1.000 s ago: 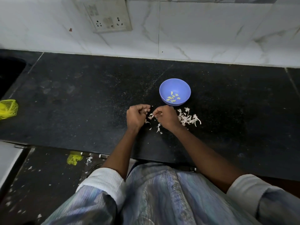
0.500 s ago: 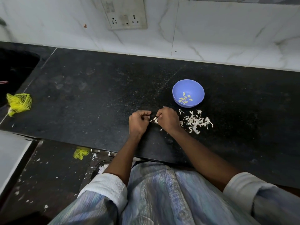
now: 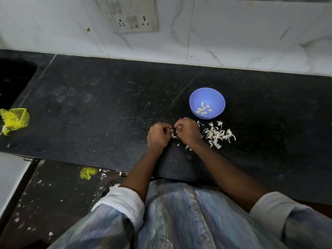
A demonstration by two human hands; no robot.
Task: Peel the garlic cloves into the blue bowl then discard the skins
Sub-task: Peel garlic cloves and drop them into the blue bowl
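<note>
Left hand (image 3: 158,134) and right hand (image 3: 188,132) are close together over the black worktop (image 3: 107,108), knuckles up and fingers curled inward. Both pinch a small white garlic clove (image 3: 172,132) in the gap between them; little of it shows past the fingertips. A few loose flakes lie just under the hands.

Just right of the right hand is a scattered pile of garlic skins (image 3: 218,134), white and papery, lying on the worktop. Just behind that pile and near the right hand stands the blue bowl (image 3: 215,95), upright, with several pale yellow peeled cloves (image 3: 203,109) at its bottom.

Far left on the worktop is a crumpled yellow mesh bag (image 3: 15,118), beside a dark sink recess (image 3: 14,78). White marble wall behind has a socket plate (image 3: 133,15). On the floor below the worktop edge lie a yellow mesh scrap (image 3: 88,173) and white flecks.
</note>
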